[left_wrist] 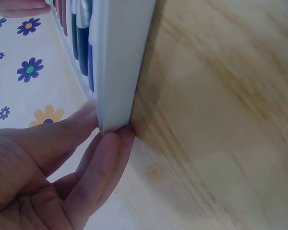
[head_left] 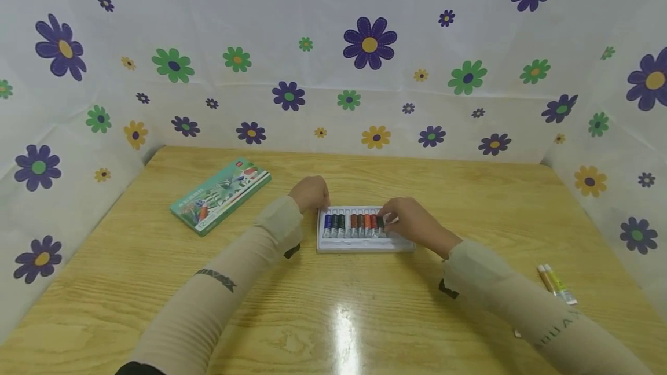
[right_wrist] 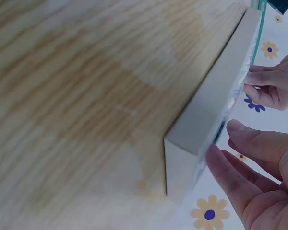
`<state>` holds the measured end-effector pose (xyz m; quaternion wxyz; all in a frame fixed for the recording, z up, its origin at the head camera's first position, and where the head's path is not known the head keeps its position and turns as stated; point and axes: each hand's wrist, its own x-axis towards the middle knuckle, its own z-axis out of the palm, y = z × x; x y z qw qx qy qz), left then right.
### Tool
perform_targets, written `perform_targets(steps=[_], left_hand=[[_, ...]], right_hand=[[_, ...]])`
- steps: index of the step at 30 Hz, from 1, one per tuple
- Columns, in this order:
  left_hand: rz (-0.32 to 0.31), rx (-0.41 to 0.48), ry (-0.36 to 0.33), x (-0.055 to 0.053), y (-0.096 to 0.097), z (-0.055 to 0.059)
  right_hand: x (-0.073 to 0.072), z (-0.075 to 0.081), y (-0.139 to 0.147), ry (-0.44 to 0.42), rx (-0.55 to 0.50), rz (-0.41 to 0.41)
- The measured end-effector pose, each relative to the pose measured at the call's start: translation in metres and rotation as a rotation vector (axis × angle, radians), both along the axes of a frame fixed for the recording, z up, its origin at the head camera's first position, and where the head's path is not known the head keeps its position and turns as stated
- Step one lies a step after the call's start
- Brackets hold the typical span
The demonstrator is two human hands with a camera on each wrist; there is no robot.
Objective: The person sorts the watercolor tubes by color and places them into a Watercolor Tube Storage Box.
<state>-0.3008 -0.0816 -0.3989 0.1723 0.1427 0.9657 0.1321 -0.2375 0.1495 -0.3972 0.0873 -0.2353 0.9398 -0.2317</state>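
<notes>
A white tray (head_left: 365, 246) lies on the table with a row of small paint tubes in it, blue and green at the left, brown, orange and red farther right. My left hand (head_left: 311, 192) pinches the tray's far left corner; in the left wrist view the thumb and fingertips (left_wrist: 108, 143) press on its end. Over the tray's right part, my right hand (head_left: 414, 220) has thumb and fingers at a dark paint tube (head_left: 380, 223). In the right wrist view, the dark tube shows between thumb and fingers, close over the tray's rim (right_wrist: 216, 91).
A green paint box (head_left: 221, 195) lies to the left on the wooden table (head_left: 292, 305). Two loose tubes, one brownish (head_left: 547, 279) and one yellow-green (head_left: 560, 282), lie at the right beside my right sleeve. Flower-printed cloth (head_left: 323, 68) hangs behind and at both sides.
</notes>
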Motion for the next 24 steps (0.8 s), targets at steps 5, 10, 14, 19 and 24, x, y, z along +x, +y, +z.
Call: perform_targets(steps=[5, 10, 14, 19, 24], left_hand=[[-0.018, -0.004, 0.010, 0.000, 0.000, 0.000], [-0.021, -0.001, 0.018, 0.001, 0.000, 0.000], [-0.013, 0.013, 0.009, 0.002, 0.000, 0.001], [-0.013, 0.021, 0.011, 0.003, -0.001, 0.001], [-0.023, 0.029, 0.029, 0.001, -0.002, -0.001]], right_hand=[[0.007, 0.007, 0.011, 0.056, 0.060, 0.016], [0.018, 0.013, 0.026, 0.117, 0.123, 0.049], [0.028, 0.018, 0.039, 0.160, 0.203, 0.071], [0.044, 0.026, 0.057, 0.180, 0.279, 0.085], [0.061, 0.031, 0.079, 0.171, 0.294, 0.080]])
